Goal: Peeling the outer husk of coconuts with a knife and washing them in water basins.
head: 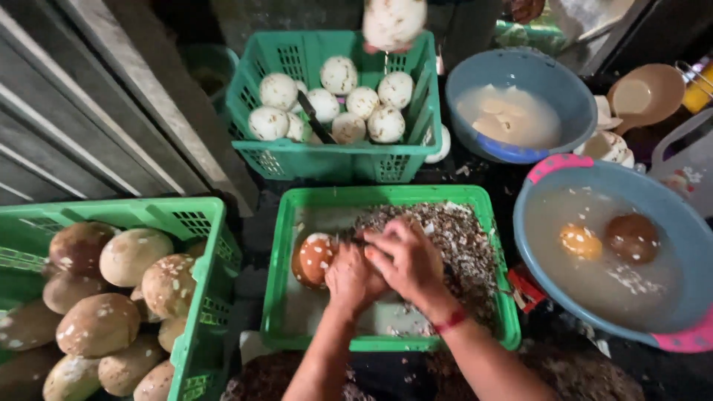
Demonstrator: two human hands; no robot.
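Over the middle green crate (pixel 282 297), the person's left hand (pixel 349 278) and right hand (pixel 408 260) meet beside a brown coconut (pixel 313 258) that is partly pared to white. The left hand's fingers are curled against the coconut's right side, holding it; the right hand lies over and just beside the left, its fingers bent and pressed together around something thin and dark (a blade, perhaps, though it is too hidden to tell). A red band (pixel 450 321) circles the right wrist. The coconut sits in the left half of this crate, while a heap of brown and white shavings (pixel 453 238) fills the right half. To the left, another green crate (pixel 212 297) holds many unpeeled brown coconuts (pixel 100 323). Behind, a third green crate (pixel 334 160) holds peeled white coconuts (pixel 364 102). To the right, a blue basin (pixel 683 230) of cloudy water holds two brown coconuts (pixel 631 238), and a smaller blue bowl (pixel 520 70) behind it holds white pieces in liquid.
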